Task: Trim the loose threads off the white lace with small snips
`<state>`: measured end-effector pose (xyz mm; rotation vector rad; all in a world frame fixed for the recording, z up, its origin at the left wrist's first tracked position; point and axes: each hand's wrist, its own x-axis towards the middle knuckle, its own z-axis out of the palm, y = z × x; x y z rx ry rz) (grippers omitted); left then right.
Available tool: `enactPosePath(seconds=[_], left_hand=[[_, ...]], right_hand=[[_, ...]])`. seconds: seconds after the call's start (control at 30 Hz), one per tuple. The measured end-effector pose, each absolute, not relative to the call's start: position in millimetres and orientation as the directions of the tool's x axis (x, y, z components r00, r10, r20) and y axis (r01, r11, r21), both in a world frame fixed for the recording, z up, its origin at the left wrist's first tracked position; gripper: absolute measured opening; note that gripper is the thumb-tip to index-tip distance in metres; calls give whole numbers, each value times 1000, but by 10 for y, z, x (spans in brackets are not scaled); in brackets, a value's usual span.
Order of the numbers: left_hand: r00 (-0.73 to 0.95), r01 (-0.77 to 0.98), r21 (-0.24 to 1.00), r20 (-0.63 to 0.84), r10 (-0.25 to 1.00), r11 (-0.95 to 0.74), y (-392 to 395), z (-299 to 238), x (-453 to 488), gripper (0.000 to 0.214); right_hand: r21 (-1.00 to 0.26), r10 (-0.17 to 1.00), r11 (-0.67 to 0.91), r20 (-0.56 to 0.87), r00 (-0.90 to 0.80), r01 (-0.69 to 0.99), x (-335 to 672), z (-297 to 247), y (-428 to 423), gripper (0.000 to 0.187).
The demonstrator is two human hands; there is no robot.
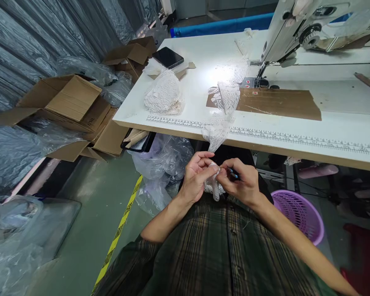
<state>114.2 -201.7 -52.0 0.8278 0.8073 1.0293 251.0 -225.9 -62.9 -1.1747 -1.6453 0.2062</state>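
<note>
Close to my body, below the table edge, my left hand (195, 181) is closed on a strip of white lace (217, 128). The lace runs up over the edge to the sewing machine (283, 37), and its lower end hangs between my hands. My right hand (243, 183) is closed, with thumb and forefinger pinched at the lace beside my left fingertips. In its palm shows part of a small blue-and-dark tool (234, 174); my fingers hide most of it, so its kind is unclear.
On the white table (194, 135) lie a heap of white lace (165, 92), a black phone (168, 57) and a brown cardboard strip (277, 102). Open cardboard boxes (74, 98) and plastic bags stand at left. A purple basket (299, 213) is on the floor at right.
</note>
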Motion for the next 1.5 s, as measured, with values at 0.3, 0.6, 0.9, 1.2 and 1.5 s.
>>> enactPosePath(seconds=[0.3,0.6,0.9,1.2,1.5], left_hand=[[179,-299,950,-34,983,87,-2071,-567,1142,31],[357,-171,968,-115,927,186,-1950,-474,1008,37],[333,-181,967,-114,936,182,-1945,-497,1017,37],[312,-176,971,-99,945,160,-1977,-510,1052,34],[273,-198,966,-107,956,165,-1979,-530,1060,37]], right_hand=[[-805,865,383,485,129,454,2468,-678,-2276,13],[-926,963,269,256,-84,266,2685,-619,-2266,16],[-905,951,310,300,-79,292,2667,-654,-2264,14],[-811,924,354,381,-40,466,2617,-597,-2251,7],[-864,940,324,341,-26,386,2621,-676,-2281,17]])
